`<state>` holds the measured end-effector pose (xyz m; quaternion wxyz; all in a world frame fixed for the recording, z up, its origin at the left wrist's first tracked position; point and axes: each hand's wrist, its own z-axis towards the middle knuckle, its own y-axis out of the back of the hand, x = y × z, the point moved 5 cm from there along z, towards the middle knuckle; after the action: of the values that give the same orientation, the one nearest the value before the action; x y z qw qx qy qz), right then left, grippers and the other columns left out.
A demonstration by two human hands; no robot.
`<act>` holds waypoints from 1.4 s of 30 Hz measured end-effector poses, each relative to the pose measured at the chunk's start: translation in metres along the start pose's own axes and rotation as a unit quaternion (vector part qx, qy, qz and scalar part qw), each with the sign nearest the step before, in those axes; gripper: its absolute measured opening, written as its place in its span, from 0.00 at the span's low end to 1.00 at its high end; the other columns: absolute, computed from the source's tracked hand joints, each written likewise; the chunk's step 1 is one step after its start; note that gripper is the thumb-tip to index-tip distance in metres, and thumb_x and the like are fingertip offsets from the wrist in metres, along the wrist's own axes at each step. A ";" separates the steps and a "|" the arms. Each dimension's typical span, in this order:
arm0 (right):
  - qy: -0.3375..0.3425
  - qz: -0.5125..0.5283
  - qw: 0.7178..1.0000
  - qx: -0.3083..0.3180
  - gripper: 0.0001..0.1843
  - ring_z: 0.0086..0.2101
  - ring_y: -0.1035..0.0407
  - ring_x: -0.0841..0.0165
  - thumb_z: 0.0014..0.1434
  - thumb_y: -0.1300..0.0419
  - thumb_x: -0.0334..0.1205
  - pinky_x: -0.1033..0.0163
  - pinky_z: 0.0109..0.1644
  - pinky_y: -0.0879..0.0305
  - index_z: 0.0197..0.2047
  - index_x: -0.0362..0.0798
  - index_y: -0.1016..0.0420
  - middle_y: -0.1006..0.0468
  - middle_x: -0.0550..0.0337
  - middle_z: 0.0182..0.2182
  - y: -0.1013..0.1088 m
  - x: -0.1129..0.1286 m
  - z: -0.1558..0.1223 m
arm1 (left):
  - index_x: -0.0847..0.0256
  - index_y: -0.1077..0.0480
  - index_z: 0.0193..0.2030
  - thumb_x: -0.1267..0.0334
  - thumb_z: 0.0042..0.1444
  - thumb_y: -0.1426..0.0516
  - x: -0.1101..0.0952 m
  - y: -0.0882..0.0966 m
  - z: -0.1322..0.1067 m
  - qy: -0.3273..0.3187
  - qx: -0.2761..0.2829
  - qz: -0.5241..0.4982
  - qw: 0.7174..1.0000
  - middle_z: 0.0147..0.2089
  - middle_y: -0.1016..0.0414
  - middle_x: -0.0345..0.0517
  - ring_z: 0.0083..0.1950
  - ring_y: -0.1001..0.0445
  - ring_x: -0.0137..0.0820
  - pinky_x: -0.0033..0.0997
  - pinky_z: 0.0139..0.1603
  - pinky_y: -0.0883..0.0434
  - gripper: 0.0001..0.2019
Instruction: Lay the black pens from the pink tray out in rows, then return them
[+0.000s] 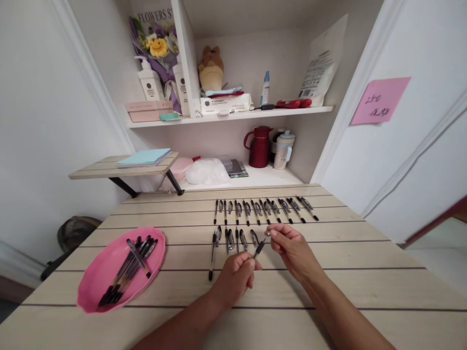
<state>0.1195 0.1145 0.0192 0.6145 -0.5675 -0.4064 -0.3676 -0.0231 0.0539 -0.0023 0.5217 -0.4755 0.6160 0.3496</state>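
Observation:
My left hand (236, 274) is closed around a black pen (259, 249), its uncapped tip end pointing up and to the right. Just beyond that tip, my right hand (291, 249) pinches a tiny pale piece between thumb and fingertips; it is too small to name. Behind my hands, uncapped pens (236, 212) lie in a back row, with dark clear caps (239, 210) beside them. A nearer, shorter row holds another pen (212, 257) and several caps (254, 237); my left hand hides part of this row.
At the left, a pink scalloped tray (84, 287) holds a pile of capped pens (127, 272). A small raised shelf (95, 168) bears blue paper (144, 157). Behind the plank table (350, 291) stand a red jug (260, 148), a cup (283, 150) and a plastic bag (207, 171).

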 end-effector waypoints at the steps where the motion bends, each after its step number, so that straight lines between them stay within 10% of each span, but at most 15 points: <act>1: -0.003 -0.010 1.000 0.005 0.12 0.18 0.48 0.79 0.42 0.34 0.42 0.69 0.20 0.56 0.31 0.46 0.26 0.28 0.62 0.24 -0.001 0.000 -0.001 | 0.63 0.35 0.31 0.54 0.54 0.51 0.000 0.000 0.000 -0.002 -0.002 0.002 1.000 0.14 0.41 0.31 0.12 0.53 0.17 0.21 0.16 0.56 0.14; 13: -0.004 -0.034 0.999 0.025 0.22 0.20 0.46 0.79 0.39 0.33 0.43 0.71 0.21 0.49 0.40 0.47 0.26 0.31 0.64 0.23 -0.009 -0.006 -0.004 | 0.63 0.34 0.31 0.55 0.54 0.52 -0.007 0.003 -0.002 -0.057 -0.069 0.092 0.992 0.15 0.41 0.33 0.17 0.48 0.22 0.22 0.20 0.49 0.14; 20: -0.056 -0.032 0.996 0.066 0.15 0.19 0.47 0.77 0.40 0.33 0.46 0.69 0.22 0.51 0.28 0.45 0.26 0.34 0.65 0.18 -0.014 -0.010 -0.008 | 0.61 0.33 0.29 0.54 0.55 0.52 -0.025 -0.001 -0.015 -0.127 -0.096 0.180 0.971 0.19 0.39 0.38 0.22 0.40 0.26 0.25 0.25 0.45 0.14; 24: -0.036 -0.043 0.994 0.089 0.16 0.20 0.45 0.76 0.42 0.35 0.50 0.69 0.22 0.50 0.22 0.46 0.31 0.33 0.63 0.19 -0.017 -0.008 -0.010 | 0.61 0.33 0.29 0.54 0.55 0.53 -0.024 -0.003 -0.014 -0.121 -0.087 0.173 0.974 0.18 0.40 0.37 0.21 0.41 0.26 0.25 0.25 0.45 0.14; 29: -0.059 0.013 0.990 0.128 0.19 0.34 0.34 0.66 0.44 0.37 0.51 0.62 0.34 0.39 0.37 0.48 0.26 0.26 0.52 0.37 -0.022 -0.008 -0.013 | 0.63 0.33 0.32 0.55 0.55 0.53 -0.014 -0.002 -0.008 -0.091 -0.072 0.108 0.987 0.17 0.41 0.34 0.18 0.46 0.23 0.23 0.23 0.46 0.14; 42: -0.031 0.045 0.993 0.108 0.08 0.32 0.35 0.68 0.42 0.34 0.42 0.61 0.41 0.40 0.25 0.48 0.27 0.27 0.59 0.30 -0.021 -0.006 -0.012 | 0.63 0.34 0.33 0.56 0.55 0.53 -0.010 -0.004 -0.007 -0.060 -0.041 0.078 0.994 0.16 0.42 0.33 0.15 0.49 0.20 0.22 0.19 0.50 0.13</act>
<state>0.0987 0.1004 0.0217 0.6753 -0.5265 -0.4365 -0.2762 -0.0214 0.0490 0.0094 0.5087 -0.4257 0.6039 0.4419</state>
